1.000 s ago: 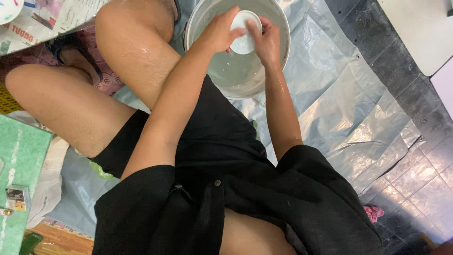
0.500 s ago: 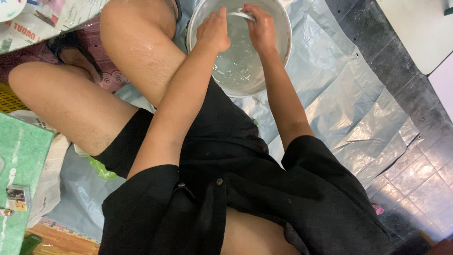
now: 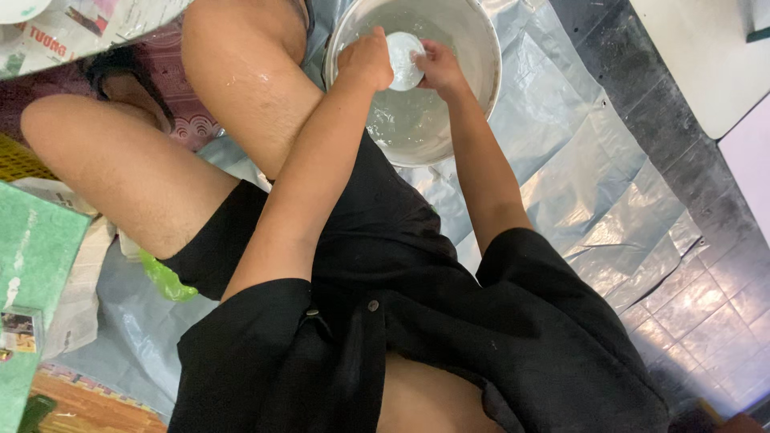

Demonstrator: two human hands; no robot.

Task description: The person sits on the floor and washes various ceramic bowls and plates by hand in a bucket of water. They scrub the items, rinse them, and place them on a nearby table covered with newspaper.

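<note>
Presently catalogued, one item in hand.

Item: small round white ceramic bowl [image 3: 403, 60], shallow, glossy, wet. Location: held above the water inside a large round pale metal basin [image 3: 481, 88], which sits on a crinkled silver-grey plastic sheet [image 3: 577, 184] spread over the floor.

Grip, left hand [image 3: 365, 60]: fingers curled closed over the bowl's left edge, thumb side toward the rim. Grip, right hand [image 3: 437, 68]: fingers closed on the opposite edge, fingertips pressing the bowl's face. Both hands meet across the bowl; nothing else is held.

Handling, by judgement: light for its size, rigid, no give under pressure. Glaze plus water likely makes it slippery, so a pinch on the flat face would slide. Brittle; a knock against the basin wall could chip it. Best hold is at the rim, thumb inside and fingers under the foot, one hand on each side as now.

Surroundings: just below the grip, cloudy water in the basin; further toward the body, bare knees and black shorts [image 3: 417, 321]. Left of the grip, well apart, printed newspaper [image 3: 88, 32] and a green flat board [image 3: 32, 265].
</note>
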